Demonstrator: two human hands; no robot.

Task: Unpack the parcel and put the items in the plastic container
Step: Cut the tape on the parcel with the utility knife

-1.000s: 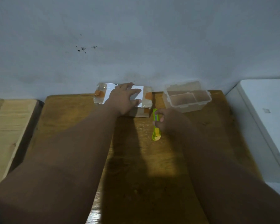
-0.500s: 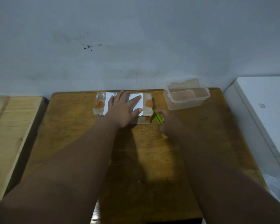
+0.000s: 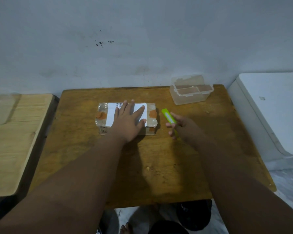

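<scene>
A taped cardboard parcel [image 3: 103, 115] with a white shipping label lies on the brown wooden table [image 3: 159, 166]. My left hand [image 3: 128, 122] presses flat on top of it, fingers spread. Just right of the parcel, my right hand [image 3: 184, 126] grips a lime-green utility knife [image 3: 168, 118], whose tip points up and left, close to the parcel's right end. The clear plastic container [image 3: 191, 97] stands open and empty near the table's far right corner, its lid tilted up behind it.
A pale wooden board [image 3: 12, 141] lies to the left of the table. A white appliance [image 3: 269, 107] stands at the right. The grey wall runs directly behind the table. Feet and dark shoes show below the front edge.
The view has shifted so the parcel sits nearer the table's middle. My right hand tilted the green knife and moved it a little away from the parcel's right side. My left hand stays on the parcel.
</scene>
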